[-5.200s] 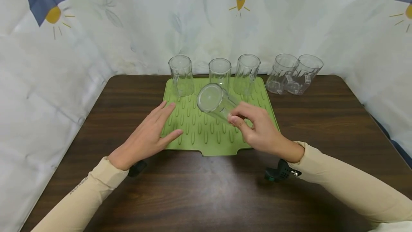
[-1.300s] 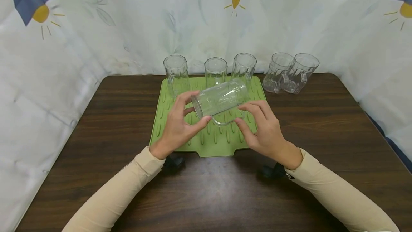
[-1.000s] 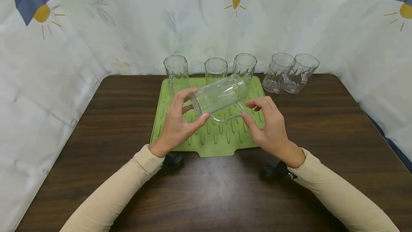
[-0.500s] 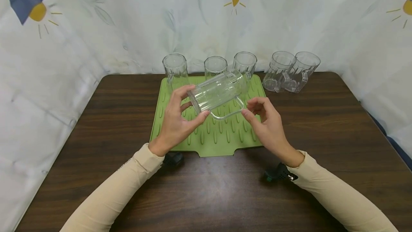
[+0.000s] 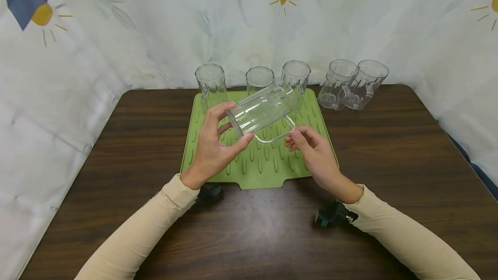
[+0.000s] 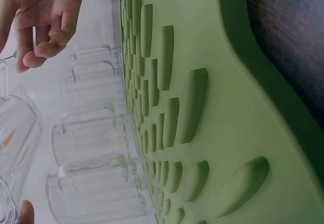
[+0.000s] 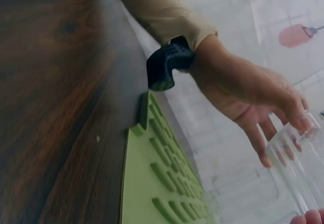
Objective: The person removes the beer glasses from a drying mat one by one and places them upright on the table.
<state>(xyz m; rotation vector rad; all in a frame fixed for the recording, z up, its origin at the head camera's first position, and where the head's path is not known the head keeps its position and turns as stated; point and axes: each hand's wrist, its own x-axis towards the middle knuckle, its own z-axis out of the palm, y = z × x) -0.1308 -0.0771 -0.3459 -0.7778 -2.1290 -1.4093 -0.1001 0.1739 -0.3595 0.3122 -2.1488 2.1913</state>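
A clear glass mug point(image 5: 258, 113) is held tilted on its side above the green ribbed mat point(image 5: 260, 178), its handle toward me. My left hand point(image 5: 210, 150) grips the mug's left end, thumb on the near side and fingers around the far side. At the handle's lower right corner, my right hand point(image 5: 317, 159) pinches with thumb and forefinger, the other fingers curled beneath. In the right wrist view, the left hand point(image 7: 248, 92) curls about the end of the mug point(image 7: 298, 166). The left wrist view shows the right hand point(image 6: 50, 19) from its palm side.
Three glass mugs stand upright along the mat's back edge: left point(image 5: 211, 79), middle point(image 5: 260, 77) and right point(image 5: 296, 74). Two more mugs, one point(image 5: 333, 94) overlapping the other point(image 5: 371, 77), stand right of the mat on the dark wooden table point(image 5: 389, 141). A white printed curtain point(image 5: 163, 33) hangs behind.
Earlier the right hand alone held the mug while the left was open; the left then took its end. The right fingers let go of the handle, shifted, and are back at its corner.
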